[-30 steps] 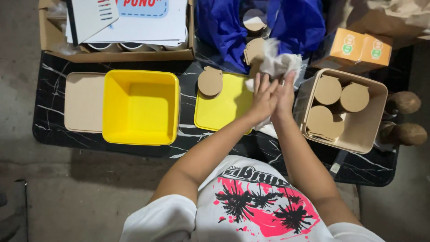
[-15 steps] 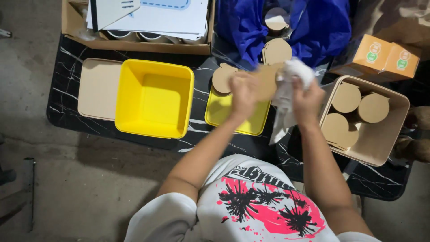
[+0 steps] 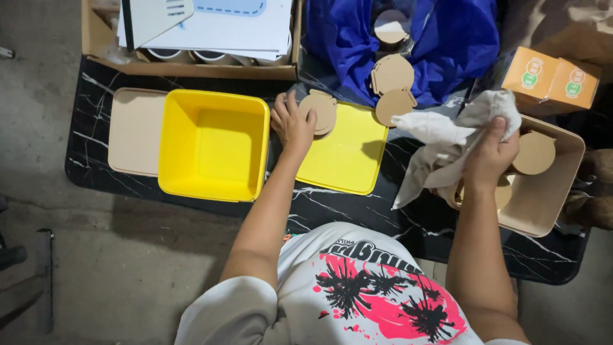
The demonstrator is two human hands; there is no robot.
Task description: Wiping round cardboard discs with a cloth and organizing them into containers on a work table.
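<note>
Head view, looking down. Left hand (image 3: 292, 122) lies flat with fingers spread, fingertips resting on a small stack of tan discs (image 3: 320, 111) that sits on the far left corner of a yellow lid (image 3: 348, 156); not pinching, just pressing on top. Right hand (image 3: 490, 155) is closed around a bunched grey-white cloth (image 3: 447, 137), which hangs loose toward the left and down over the bench (image 3: 383, 211).

Discs look thin, flat and stiff, like cardboard or pressed wood, light, each with a small tab on the rim. Judgement: easy to slide, awkward to lift off a flat surface; best taken by the edge or tab, peeling the top one from the stack. Cloth is soft, limp, no grip problem anywhere.

Just left of the left hand stands a deep yellow tub (image 3: 214, 145), open and holding nothing visible, with a beige lid (image 3: 133, 131) touching its left side. Far of the yellow lid, two more discs (image 3: 393, 86) lie on a blue bag (image 3: 440, 45). Under and right of the right hand is a beige tub (image 3: 549, 191) with more discs inside. Far right, two orange cartons (image 3: 550, 76). Far left, a cardboard box (image 3: 191, 67) with white sheets on top.
</note>
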